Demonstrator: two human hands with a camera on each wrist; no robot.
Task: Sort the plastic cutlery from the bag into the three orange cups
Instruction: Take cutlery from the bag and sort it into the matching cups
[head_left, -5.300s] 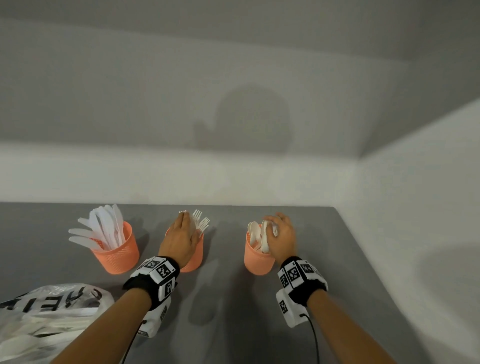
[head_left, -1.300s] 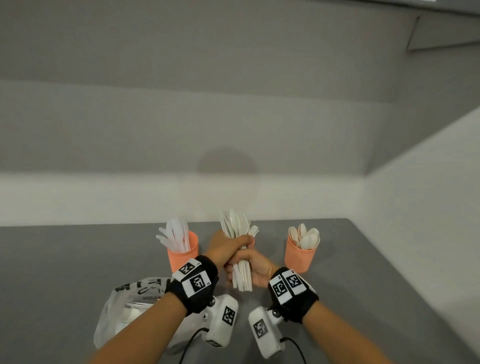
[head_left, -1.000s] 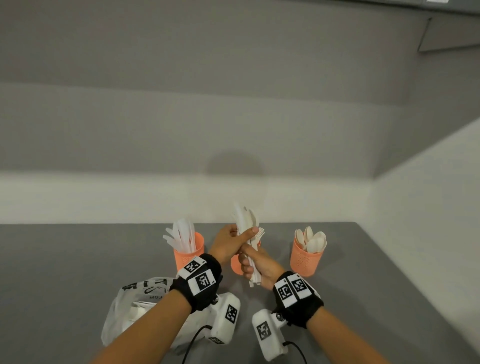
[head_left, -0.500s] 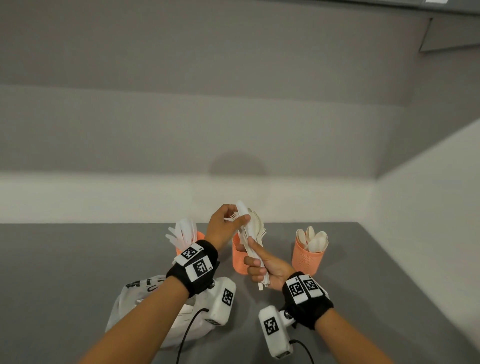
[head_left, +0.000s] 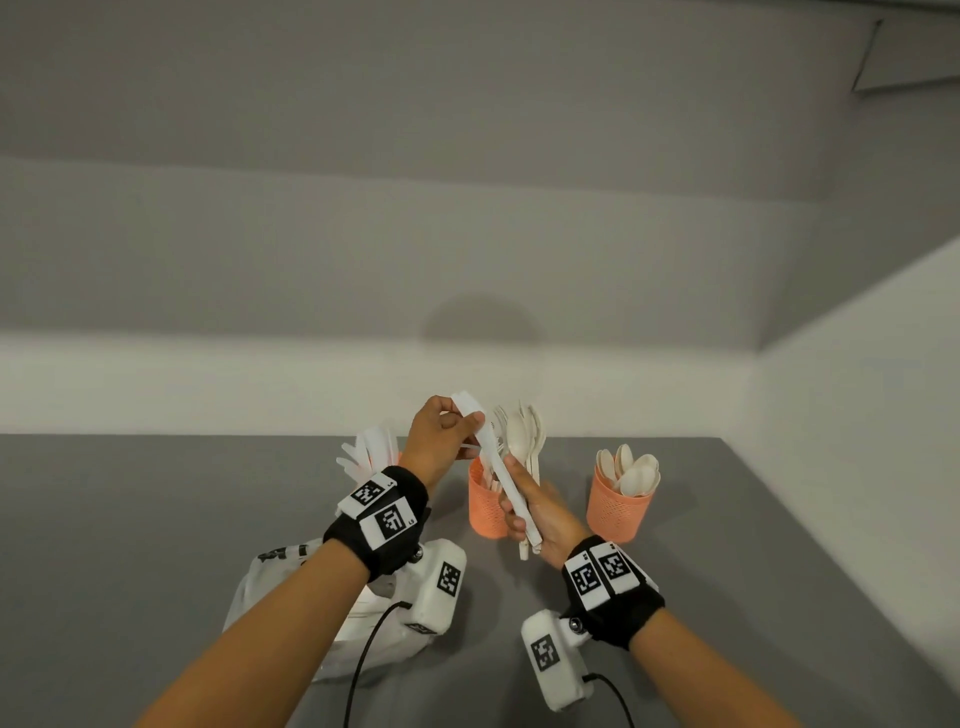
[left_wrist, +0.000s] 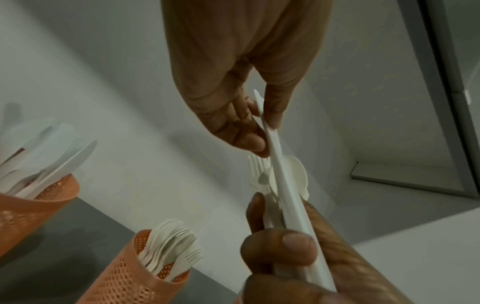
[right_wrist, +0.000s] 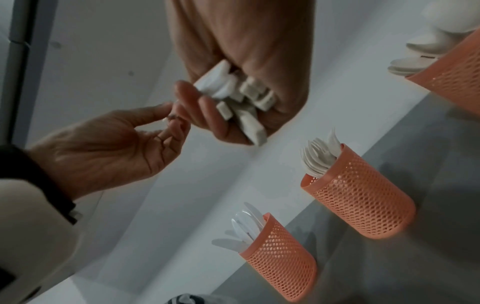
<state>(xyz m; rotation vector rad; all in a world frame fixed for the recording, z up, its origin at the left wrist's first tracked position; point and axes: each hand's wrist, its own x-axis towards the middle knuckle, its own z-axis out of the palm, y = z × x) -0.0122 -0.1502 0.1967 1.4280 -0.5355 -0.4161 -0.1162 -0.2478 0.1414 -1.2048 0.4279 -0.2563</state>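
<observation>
- Head view: right hand (head_left: 540, 514) holds a bundle of cutlery (head_left: 524, 447) upright above the desk (head_left: 156, 519), its fingers curled round the handles; spoon bowls and fork tines fan out above them.
- Left hand (head_left: 441, 441) pinches the top of one white knife (head_left: 498, 467) between thumb and fingers; the knife slants down across the bundle into the right hand's grip.
- Just behind the right fingers stands the middle orange cup (head_left: 485, 504). To their right, apart, is the cup of spoons (head_left: 618, 506). Behind the left wrist the cup of knives (head_left: 376, 452) is mostly hidden.
- Plastic bag (head_left: 291, 608) lies on the desk beneath the left forearm.
- Left wrist view: thumb and fingers (left_wrist: 249, 142) are pressed on the knife's (left_wrist: 288, 191) upper end; lower down the right hand (left_wrist: 280, 253) clamps it against the rest. Below the fingers to the left are the fork cup (left_wrist: 137, 275) and the knife cup (left_wrist: 28, 214).
- Right wrist view: right fingers (right_wrist: 207, 109) wrap the handle ends (right_wrist: 241, 96). Beside them the left hand (right_wrist: 109, 148) has its thumb and fingertips drawn together. Three cups stand below and to the right, holding knives (right_wrist: 283, 261), forks (right_wrist: 358, 201) and spoons (right_wrist: 457, 70).
</observation>
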